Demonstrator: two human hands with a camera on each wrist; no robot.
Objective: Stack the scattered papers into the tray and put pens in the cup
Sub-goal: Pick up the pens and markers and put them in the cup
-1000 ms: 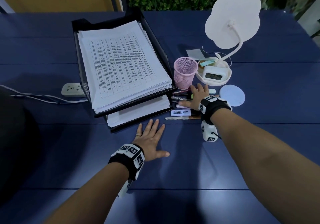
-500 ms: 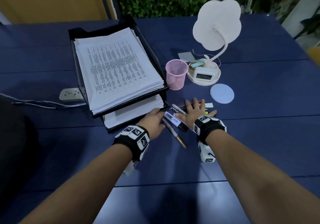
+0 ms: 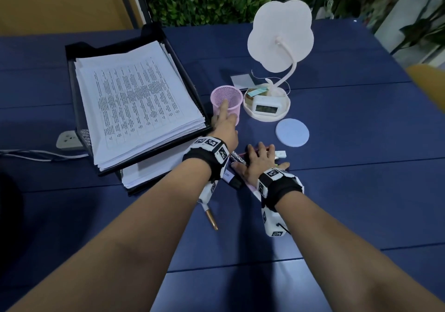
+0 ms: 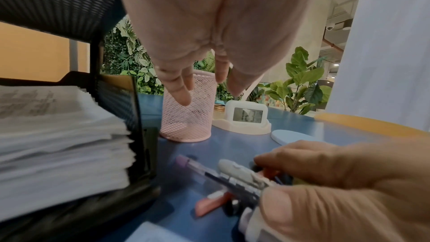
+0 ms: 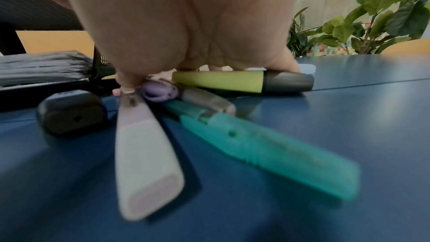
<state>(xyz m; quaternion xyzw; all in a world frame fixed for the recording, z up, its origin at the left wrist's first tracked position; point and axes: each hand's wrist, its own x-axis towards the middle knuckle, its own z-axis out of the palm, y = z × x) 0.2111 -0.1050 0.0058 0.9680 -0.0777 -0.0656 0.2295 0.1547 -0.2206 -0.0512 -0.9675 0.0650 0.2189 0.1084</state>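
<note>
Fingers (image 3: 225,109) of the left hand (image 3: 226,128) reach out straight and loose toward the pink mesh cup (image 3: 226,101), holding nothing; whether they touch it I cannot tell. Over at nine o'clock from that cup, the papers (image 3: 137,104) sit stacked in the black tray (image 3: 79,109). Down at five o'clock from the cup, the right hand (image 3: 258,164) lies spread flat over a cluster of pens (image 5: 223,124) on the blue table (image 3: 349,191), fingers extended and pressing rather than curled round them. Under the palm: a pale lilac marker (image 5: 144,159), a teal one (image 5: 267,150), a lime highlighter (image 5: 221,81). One gold-tipped pen (image 3: 212,219) lies apart at six o'clock. Right of the cup stands the white clock (image 3: 266,105).
</note>
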